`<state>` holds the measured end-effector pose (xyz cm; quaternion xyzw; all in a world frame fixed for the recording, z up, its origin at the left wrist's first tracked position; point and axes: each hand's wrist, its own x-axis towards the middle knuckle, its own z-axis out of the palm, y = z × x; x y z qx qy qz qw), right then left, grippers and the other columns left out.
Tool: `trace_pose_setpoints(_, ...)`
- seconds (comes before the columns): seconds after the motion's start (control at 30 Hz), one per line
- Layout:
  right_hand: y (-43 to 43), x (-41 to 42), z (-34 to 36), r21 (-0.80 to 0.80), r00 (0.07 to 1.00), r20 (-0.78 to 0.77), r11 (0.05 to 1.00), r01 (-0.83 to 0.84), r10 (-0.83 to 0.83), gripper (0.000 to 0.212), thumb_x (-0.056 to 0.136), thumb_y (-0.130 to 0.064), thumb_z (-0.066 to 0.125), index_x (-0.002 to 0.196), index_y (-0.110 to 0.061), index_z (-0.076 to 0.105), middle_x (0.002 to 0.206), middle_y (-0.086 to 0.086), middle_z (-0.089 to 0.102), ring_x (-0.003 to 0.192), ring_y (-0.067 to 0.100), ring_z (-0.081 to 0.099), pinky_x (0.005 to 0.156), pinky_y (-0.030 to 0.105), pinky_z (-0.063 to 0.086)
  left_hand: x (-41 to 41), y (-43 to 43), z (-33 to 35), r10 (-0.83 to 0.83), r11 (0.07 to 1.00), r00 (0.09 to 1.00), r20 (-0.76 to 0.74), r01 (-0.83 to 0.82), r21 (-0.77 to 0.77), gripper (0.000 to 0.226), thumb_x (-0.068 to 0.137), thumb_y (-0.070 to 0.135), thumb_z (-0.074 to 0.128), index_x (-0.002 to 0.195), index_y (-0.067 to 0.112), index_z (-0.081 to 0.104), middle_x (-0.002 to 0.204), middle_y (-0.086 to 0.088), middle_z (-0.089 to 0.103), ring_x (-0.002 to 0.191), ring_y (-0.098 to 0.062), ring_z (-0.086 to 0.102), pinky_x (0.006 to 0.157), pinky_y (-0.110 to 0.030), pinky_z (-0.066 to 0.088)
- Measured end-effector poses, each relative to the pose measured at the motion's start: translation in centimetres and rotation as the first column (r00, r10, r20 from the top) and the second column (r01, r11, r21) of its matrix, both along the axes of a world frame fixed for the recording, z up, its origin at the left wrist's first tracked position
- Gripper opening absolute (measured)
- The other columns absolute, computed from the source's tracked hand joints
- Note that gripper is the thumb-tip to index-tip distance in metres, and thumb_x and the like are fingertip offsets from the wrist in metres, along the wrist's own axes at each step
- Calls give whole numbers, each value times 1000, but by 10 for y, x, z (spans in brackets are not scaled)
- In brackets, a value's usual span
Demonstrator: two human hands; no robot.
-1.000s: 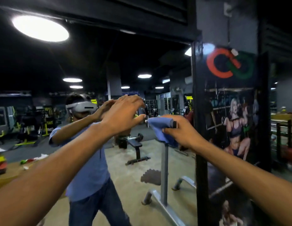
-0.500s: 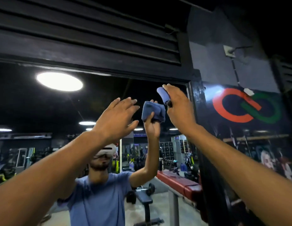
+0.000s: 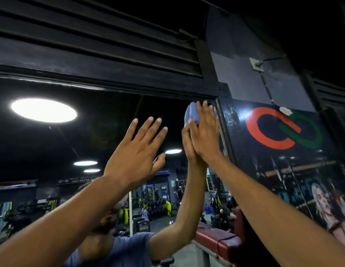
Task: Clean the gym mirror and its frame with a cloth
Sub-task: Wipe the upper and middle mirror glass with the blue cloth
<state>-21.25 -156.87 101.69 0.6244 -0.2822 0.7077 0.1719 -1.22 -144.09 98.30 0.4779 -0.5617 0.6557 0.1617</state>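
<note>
The cloth [image 3: 190, 114] is mostly covered by the right hand [image 3: 205, 132] pressed flat over it; only a blue fold shows past the fingers, so its full shape cannot be told. Whether the left hand [image 3: 136, 151] touches the mirror [image 3: 110, 122] cannot be told. Both forearms run off the bottom edge of the view. The mirror is cut off at the left and bottom edges, and only the top rail and right post of its frame [image 3: 223, 120] show. In the reflection the left arm hides most of the person's head. The reflected gym equipment is too small and dim to make out. The poster [image 3: 295, 166] is cut by the right edge and blurred.
</note>
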Motion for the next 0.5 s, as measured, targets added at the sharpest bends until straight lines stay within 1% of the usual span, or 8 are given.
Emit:
trace_pose_setpoints(0.03, 3, 1, 15, 39, 999, 39, 999, -20, 19, 81, 99, -63, 9, 168, -22, 13, 176, 2, 8, 162, 16, -1, 131, 50, 5, 0, -1, 0, -5, 1000, 1000, 4, 5, -1, 75, 107, 57, 14, 169, 16, 22, 176, -12, 14, 165, -28, 9, 132, -56, 10)
trace_pose_setpoints(0.07, 9, 5, 22, 36, 999, 27, 999, -27, 26, 80, 99, -62, 10, 168, -23, 14, 176, 2, 9, 162, 16, 0, 131, 50, 5, 0, -1, 0, -9, 1000, 1000, -1, 9, 0, 75, 107, 57, 14, 169, 16, 22, 177, -12, 14, 165, -28, 9, 132, -56, 10)
trace_pose_setpoints(0.17, 23, 20, -7, -135, 973, -230, 990, -35, 3, 66, 108, -51, 24, 168, -27, 13, 176, -4, 6, 162, 11, -4, 132, 48, 2, -1, -1, -1, -10, 1000, 1000, -14, 10, 14, 78, 104, 58, 9, 171, 18, 13, 178, -12, 6, 165, -27, 1, 132, -56, 6)
trace_pose_setpoints(0.23, 23, 13, -41, -199, 944, -328, 979, -32, -36, 63, 110, -44, 28, 168, -24, 14, 176, -6, 6, 161, 8, -3, 132, 46, 3, 0, -2, -1, -7, 1000, 1000, -6, 7, 12, 80, 102, 59, 2, 171, 18, 4, 178, -11, -2, 165, -27, -6, 132, -56, 2)
trace_pose_setpoints(0.3, 18, -5, -54, -182, 974, -220, 978, -98, 56, 60, 112, -36, 30, 167, -15, 20, 175, -4, 12, 159, 1, 0, 132, 38, 10, -1, -1, 0, -23, 1000, 1000, 3, 22, 17, 81, 102, 59, 1, 171, 17, 8, 178, -12, 0, 165, -27, -3, 133, -56, 2)
trace_pose_setpoints(0.37, 16, -17, -35, -109, 989, -30, 984, -144, 142, 59, 111, -32, 32, 164, -5, 26, 171, 0, 18, 156, -1, 9, 128, 27, 20, 0, -1, 0, -32, 999, 999, 3, 32, 11, 80, 103, 57, 4, 171, 16, 14, 178, -13, 6, 165, -29, 1, 132, -57, 4)
trace_pose_setpoints(0.43, 12, -14, 1, -14, 996, 72, 998, -59, 59, 70, 104, -44, 26, 165, -8, 26, 173, 6, 19, 161, 14, 12, 130, 41, 17, -1, -1, -1, -27, 1000, 1000, 4, 27, 6, 79, 103, 56, 7, 170, 15, 17, 178, -13, 8, 165, -29, 4, 132, -57, 6)
trace_pose_setpoints(0.5, 17, 1, 21, 24, 998, 48, 999, -40, 38, 69, 104, -45, 25, 167, -16, 22, 175, 5, 15, 162, 17, 5, 131, 48, 9, 0, -1, -2, -14, 1000, 1000, 10, 14, 11, 79, 104, 57, 7, 170, 15, 18, 177, -13, 10, 165, -29, 6, 132, -57, 8)
